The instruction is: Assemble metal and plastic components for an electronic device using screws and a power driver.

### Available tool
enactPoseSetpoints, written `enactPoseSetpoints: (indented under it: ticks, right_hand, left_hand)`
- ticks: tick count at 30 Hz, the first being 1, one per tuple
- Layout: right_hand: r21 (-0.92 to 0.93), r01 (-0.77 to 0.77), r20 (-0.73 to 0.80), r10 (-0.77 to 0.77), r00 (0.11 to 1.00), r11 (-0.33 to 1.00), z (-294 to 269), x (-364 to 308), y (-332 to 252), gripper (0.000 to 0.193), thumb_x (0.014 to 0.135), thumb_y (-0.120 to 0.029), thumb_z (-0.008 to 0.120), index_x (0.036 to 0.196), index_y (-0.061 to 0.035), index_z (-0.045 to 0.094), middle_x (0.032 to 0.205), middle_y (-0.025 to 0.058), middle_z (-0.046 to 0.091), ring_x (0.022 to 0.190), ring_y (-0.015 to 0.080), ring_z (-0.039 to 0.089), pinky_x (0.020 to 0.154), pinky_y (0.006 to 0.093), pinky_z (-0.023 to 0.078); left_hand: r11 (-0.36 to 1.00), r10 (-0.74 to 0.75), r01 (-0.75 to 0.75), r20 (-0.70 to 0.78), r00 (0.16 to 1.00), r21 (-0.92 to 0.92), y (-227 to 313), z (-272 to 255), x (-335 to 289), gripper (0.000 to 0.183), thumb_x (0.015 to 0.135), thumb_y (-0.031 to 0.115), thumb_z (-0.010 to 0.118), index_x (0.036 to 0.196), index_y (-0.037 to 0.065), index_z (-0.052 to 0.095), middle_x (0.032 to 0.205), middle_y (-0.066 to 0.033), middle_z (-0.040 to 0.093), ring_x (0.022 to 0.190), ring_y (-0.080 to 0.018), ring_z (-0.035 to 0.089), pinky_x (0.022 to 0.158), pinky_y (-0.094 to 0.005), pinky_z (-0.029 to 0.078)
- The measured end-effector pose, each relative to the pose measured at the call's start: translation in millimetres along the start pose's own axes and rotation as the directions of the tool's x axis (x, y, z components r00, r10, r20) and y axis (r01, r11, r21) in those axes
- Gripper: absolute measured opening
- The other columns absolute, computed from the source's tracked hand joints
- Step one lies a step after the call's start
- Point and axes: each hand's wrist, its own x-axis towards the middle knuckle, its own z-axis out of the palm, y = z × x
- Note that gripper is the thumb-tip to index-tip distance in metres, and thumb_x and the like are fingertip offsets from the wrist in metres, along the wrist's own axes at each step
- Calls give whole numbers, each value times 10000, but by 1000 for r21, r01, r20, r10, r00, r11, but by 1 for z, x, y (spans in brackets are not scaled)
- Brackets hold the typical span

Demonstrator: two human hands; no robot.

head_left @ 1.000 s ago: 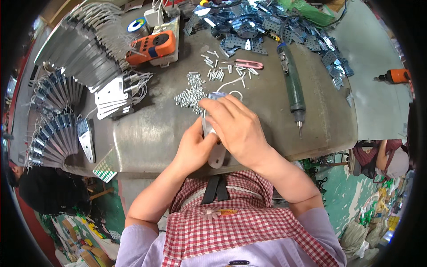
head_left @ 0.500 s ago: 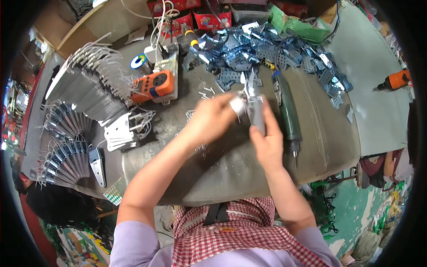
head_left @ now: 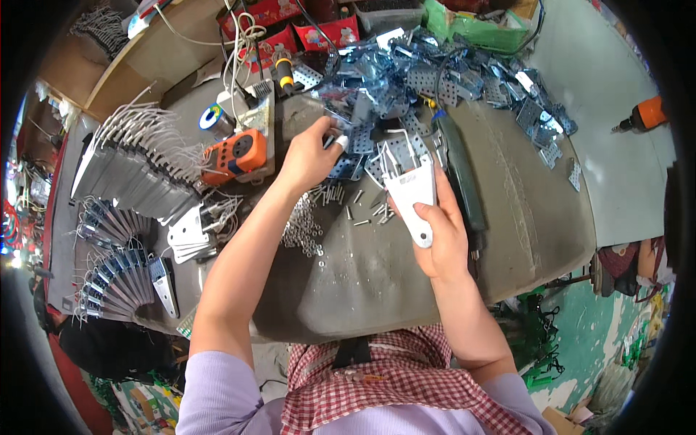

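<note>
My right hand (head_left: 444, 235) is closed round a white tapered plate (head_left: 413, 194) with a rounded lower end and a small hole; bent metal prongs or wires (head_left: 397, 151) stick up from its wide end. At the near left edge of the pile of blue perforated metal plates (head_left: 391, 83), my left hand (head_left: 312, 156) has its fingers drawn together, with a white wrap on one finger. What is between those fingers is blurred and partly hidden. Below the hands lie loose screws (head_left: 361, 206) and a heap of small nuts (head_left: 301, 226).
A dark green power screwdriver (head_left: 462, 170) lies right of my right hand. To the left stand an orange power socket (head_left: 241, 154), a solder spool (head_left: 215, 119) and fanned rows of grey plates with wires (head_left: 138, 177). An orange-and-black tool (head_left: 641, 116) rests far right.
My left hand has left the white plate and moved up and left to the blue plates. My right hand has turned the white plate so its broad face shows.
</note>
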Motion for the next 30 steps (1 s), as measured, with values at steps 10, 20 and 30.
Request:
enactPoseSetpoints:
  ticks: [10, 20, 30]
  right_hand:
    - [122, 68, -31, -65, 997, 990, -1, -4, -6, 616, 754, 33, 393, 1353, -9, 258, 1219, 132, 470, 1049, 255, 509, 856, 370, 439]
    - [119, 144, 10, -146, 989, 982, -4, -15, -20, 600, 759, -8, 386, 1342, -26, 246, 1265, 149, 426, 1164, 303, 430, 1000, 532, 308]
    - [-14, -22, 98, 24, 995, 1000, 4, -91, -4, 693, 759, -15, 472, 1385, -75, 180, 1281, 183, 389, 1172, 315, 418, 989, 514, 323]
  left_hand:
    - [996, -43, 9, -396, 917, -86, -37, -29, -46, 306, 815, 136, 525, 1077, -17, 567, 855, -141, 627, 757, -216, 605, 709, -292, 455]
    - [716, -337, 252, -6, 941, -651, 22, -20, -205, 312, 751, -60, 546, 1055, -28, 482, 908, -58, 551, 753, -103, 544, 640, -233, 466]
    - [871, 310, -289, 13, 951, 397, 9, -30, -212, 244, 653, 42, 676, 872, 18, 570, 1045, -126, 528, 973, -346, 483, 831, -397, 401]
